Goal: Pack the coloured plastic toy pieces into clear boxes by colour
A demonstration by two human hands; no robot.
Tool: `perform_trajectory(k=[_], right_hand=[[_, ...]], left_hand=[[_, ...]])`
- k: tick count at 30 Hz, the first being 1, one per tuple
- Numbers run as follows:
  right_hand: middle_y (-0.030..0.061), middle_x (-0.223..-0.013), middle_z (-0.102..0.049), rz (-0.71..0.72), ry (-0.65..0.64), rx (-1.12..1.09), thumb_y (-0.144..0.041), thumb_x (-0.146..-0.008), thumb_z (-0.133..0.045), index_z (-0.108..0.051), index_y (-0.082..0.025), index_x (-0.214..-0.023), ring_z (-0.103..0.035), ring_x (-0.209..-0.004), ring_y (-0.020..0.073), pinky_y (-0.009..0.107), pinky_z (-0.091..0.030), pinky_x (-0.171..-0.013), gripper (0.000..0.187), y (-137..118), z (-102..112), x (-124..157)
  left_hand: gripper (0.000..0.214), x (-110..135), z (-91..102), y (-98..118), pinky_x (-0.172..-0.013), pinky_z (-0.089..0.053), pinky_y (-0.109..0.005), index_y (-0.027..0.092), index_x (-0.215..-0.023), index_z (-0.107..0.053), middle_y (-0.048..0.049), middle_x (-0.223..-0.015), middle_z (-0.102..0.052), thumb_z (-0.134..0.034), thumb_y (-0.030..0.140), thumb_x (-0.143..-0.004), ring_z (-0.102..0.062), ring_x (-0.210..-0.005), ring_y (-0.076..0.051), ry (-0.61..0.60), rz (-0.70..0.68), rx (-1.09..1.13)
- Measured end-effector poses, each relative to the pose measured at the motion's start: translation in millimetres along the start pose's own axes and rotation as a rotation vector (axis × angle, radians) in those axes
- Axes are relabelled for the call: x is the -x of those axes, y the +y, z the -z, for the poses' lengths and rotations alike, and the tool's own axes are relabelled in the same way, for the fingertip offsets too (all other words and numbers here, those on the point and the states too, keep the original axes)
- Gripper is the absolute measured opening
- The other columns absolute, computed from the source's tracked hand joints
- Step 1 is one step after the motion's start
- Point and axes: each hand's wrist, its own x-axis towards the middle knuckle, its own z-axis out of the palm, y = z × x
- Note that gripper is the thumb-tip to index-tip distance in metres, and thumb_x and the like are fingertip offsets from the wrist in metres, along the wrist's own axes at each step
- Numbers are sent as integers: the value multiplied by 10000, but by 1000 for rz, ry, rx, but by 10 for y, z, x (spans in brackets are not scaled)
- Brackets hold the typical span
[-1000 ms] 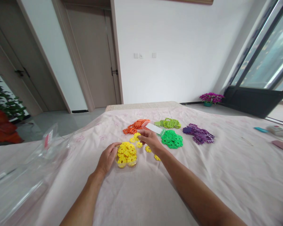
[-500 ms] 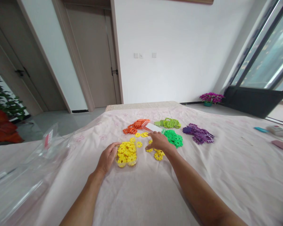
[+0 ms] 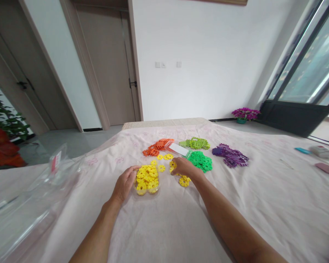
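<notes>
My left hand (image 3: 125, 182) grips the left rim of a clear plastic box (image 3: 147, 197), its fingertips over the edge. Yellow notched plastic discs (image 3: 146, 177) with centre holes fill the box to the top. To the right of it, my right hand (image 3: 184, 167) is closed in a pinch on yellow discs (image 3: 173, 166), low over the cloth. More loose yellow discs (image 3: 184, 181) lie under and beside this hand, partly hidden by it. A single yellow disc (image 3: 161, 168) rests between the box and my right hand.
Behind lie piles of orange discs (image 3: 157, 147), lime discs (image 3: 199, 143), green discs (image 3: 200, 161) and purple discs (image 3: 231, 155). A clear lid with a white label (image 3: 178, 149) lies among them. Clear plastic packaging (image 3: 35, 208) spreads at left; small items, one a blue piece (image 3: 303, 150), sit at right.
My right hand's fingers, spread over the yellow discs before, have closed on some and raised them slightly. My left hand stays at the box.
</notes>
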Motion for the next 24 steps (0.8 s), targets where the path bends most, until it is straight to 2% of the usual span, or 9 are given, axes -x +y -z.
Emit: perform_trajectory(k=[7,13,18,21,24], right_hand=[[67,-1022,-695,-11,42,2,-393,-662,-757,-675,-206,-996,-627,-926,230,249,-393,-666,391,-15,21,-1],[30,-888,-677,-15,148,-99,-389,-707,-720,-664,-195,-908,-590,-791,174,238,-326,-598,284,-62,75,12],[-24,-725,-594,76,235,-288,-341,-732,-680,-620,-176,-762,-499,-653,110,224,-296,-570,178,-165,109,28],[-47,-646,-523,151,271,-457,-331,-739,-664,-576,-168,-690,-441,-592,88,216,-279,-538,191,-271,94,29],[-50,-637,-522,198,245,-631,-343,-747,-663,-580,-166,-705,-454,-582,86,204,-295,-523,200,-400,39,35]], left_hand=[[426,-1,-4,-30,-1014,-434,-353,229,-1220,-620,-61,-1275,-635,-401,421,-908,-586,-1159,-236,5,2,6],[437,4,-3,-18,-1018,-428,-357,210,-1234,-611,-78,-1282,-629,-393,414,-915,-584,-1159,-231,-2,1,16],[433,-4,-3,-9,-1015,-434,-350,209,-1233,-617,-71,-1275,-636,-402,403,-911,-589,-1155,-227,0,-15,21],[430,-6,2,-2,-1010,-439,-347,210,-1225,-625,-62,-1256,-648,-408,398,-904,-594,-1147,-226,6,-10,17],[430,-2,4,4,-1007,-441,-346,214,-1224,-626,-57,-1251,-653,-406,399,-904,-600,-1136,-223,10,-12,18]])
